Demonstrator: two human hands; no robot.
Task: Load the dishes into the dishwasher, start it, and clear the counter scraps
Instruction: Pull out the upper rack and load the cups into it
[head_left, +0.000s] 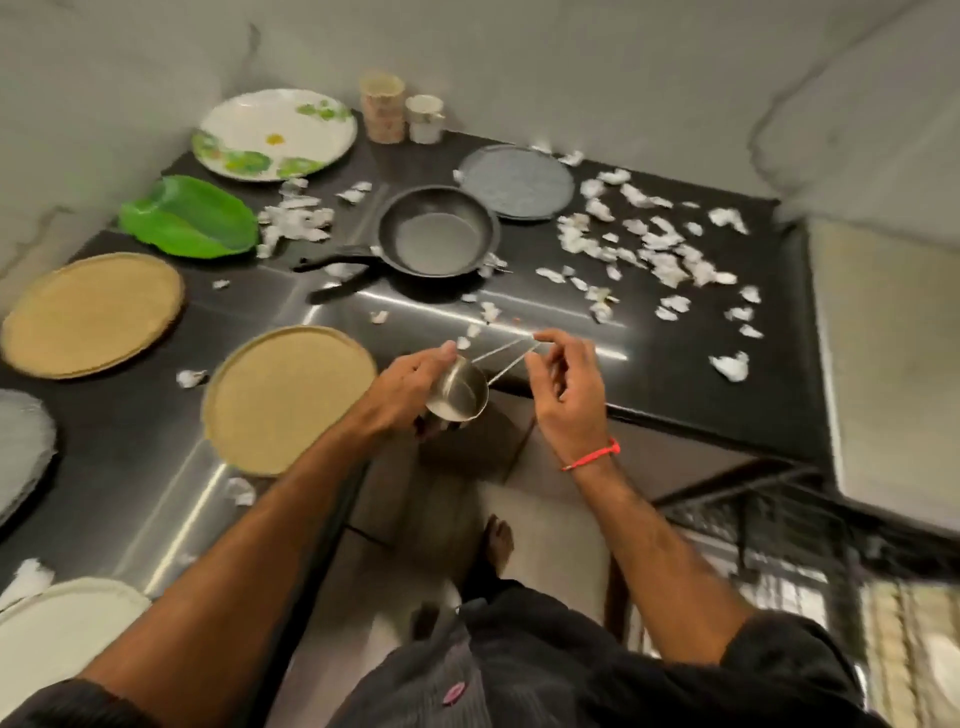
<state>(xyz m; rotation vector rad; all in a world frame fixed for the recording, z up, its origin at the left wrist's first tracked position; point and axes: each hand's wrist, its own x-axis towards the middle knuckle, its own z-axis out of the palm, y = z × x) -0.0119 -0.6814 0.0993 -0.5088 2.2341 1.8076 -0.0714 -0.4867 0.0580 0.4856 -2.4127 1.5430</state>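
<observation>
My left hand (415, 376) grips a small steel cup (460, 397) at the counter's inner corner. My right hand (563, 389) pinches the upper ends of thin metal cutlery (506, 358) whose other ends reach into the cup. On the dark counter (675, 332) lie a black frying pan (434, 231), two tan round plates (288, 397) (91, 314), a grey plate (517, 182), a floral white plate (275, 135), a green leaf-shaped plate (189, 215) and two cups (383, 106) (425, 118). White paper scraps (644, 244) are strewn across the counter.
At the left edge sit part of a grey plate (21, 452) and a white plate (57, 634). The open dishwasher with its dark wire rack (769, 525) and door (893, 364) is at the lower right. My bare foot (498, 540) stands on the floor below.
</observation>
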